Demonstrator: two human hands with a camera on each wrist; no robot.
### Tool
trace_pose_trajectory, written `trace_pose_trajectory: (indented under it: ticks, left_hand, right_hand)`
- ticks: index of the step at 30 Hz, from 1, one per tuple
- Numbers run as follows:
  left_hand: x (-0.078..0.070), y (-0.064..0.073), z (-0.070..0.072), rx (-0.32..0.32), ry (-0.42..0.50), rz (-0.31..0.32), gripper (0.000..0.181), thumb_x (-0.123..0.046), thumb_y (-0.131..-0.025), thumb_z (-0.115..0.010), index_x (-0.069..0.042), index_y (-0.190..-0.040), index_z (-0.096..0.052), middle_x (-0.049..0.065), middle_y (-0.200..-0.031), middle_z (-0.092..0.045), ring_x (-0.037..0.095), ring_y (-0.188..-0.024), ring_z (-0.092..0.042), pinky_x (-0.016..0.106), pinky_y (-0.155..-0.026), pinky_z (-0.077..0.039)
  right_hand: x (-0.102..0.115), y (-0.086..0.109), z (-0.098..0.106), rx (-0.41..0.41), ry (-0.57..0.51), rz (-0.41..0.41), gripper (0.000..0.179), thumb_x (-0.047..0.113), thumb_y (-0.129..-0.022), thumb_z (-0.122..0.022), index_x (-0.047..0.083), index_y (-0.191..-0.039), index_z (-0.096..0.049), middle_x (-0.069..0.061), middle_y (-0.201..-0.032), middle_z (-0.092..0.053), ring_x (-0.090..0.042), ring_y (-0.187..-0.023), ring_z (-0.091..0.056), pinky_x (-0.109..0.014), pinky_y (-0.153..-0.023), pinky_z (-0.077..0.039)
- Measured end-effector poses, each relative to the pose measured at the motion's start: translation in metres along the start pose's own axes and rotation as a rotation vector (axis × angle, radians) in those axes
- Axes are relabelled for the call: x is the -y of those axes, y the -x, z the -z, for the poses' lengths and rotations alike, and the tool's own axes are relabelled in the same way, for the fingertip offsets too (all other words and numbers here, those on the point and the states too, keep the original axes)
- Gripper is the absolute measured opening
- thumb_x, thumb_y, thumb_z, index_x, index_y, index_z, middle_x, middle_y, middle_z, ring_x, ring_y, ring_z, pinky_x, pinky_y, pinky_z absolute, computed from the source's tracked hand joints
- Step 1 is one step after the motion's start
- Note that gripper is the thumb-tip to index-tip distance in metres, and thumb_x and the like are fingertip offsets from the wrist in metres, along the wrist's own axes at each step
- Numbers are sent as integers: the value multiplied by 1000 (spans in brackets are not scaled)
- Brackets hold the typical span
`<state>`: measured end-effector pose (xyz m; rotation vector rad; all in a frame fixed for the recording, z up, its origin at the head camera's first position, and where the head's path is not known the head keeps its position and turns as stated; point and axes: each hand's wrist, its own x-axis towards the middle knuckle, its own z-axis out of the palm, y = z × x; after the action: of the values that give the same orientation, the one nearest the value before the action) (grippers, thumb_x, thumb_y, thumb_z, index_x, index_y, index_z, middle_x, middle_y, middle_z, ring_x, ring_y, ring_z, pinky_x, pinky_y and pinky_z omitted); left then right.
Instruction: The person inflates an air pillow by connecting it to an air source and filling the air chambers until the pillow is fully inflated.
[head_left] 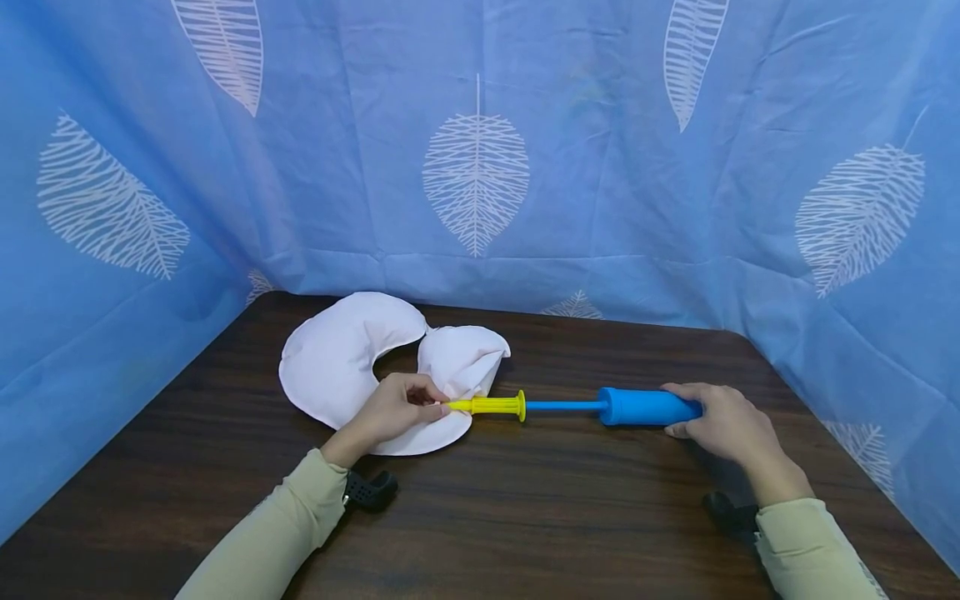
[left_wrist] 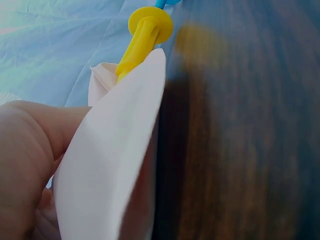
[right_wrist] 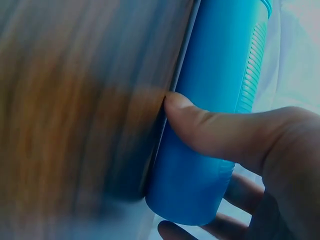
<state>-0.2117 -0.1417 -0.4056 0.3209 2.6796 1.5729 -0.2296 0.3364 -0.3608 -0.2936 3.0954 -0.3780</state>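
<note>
A hand pump with a yellow nozzle end (head_left: 498,405) and a blue barrel (head_left: 645,407) lies sideways over the table, its thin blue rod (head_left: 564,406) showing between the two. My right hand (head_left: 723,421) grips the far right end of the barrel; in the right wrist view the thumb (right_wrist: 215,131) lies across it. With thumb and fingers, my left hand (head_left: 397,408) pinches at the yellow tip, beside a white U-shaped inflatable pillow (head_left: 330,358). The pillow's right part (head_left: 461,354) looks creased and folded. In the left wrist view, pillow fabric (left_wrist: 115,145) hides the fingertips and tip.
The dark wooden table (head_left: 525,517) lies under everything. A blue curtain (head_left: 600,183) with white leaf prints encloses its back and both sides. Black straps with small devices sit at both wrists, near the light sleeves (head_left: 273,525).
</note>
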Motion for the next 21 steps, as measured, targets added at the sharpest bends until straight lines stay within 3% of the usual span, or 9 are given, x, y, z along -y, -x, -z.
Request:
trace_pose_trajectory:
  ticks: [8,14,21]
  left_hand:
    - [-3,0,2,-5,-2,3,6,-15,-93,-83,-10,-96,-82,2,-92,-73,18,-89,-60,33,-85,-48]
    - [-2,2,3,-2,1,16,5,-13,-93,-83,-9,-96,-82,2,-92,-73,19,-88,-59,33,-84,-48]
    - [-1,1,2,-3,-4,26,4,-13,-94,-82,-11,-97,-83,3,-92,-71,19,-89,-59,33,-85,-48]
  right_hand:
    - [2,2,3,-15,18,-4,72,31,-90,-86,9,-153,-59,-41,-148,-54,-61,-121,-57,-74,-84,-50]
    - [22,3,-3,-2,40,52,70,32,-90,-87,10,-152,-61,-37,-148,-58,-60,-126,-59,-70,-85,-52]
    - [53,5,-12,-45,73,151,67,35,-89,-88,12,-148,-66,-30,-142,-67,-54,-123,-65,-68,-87,-56]
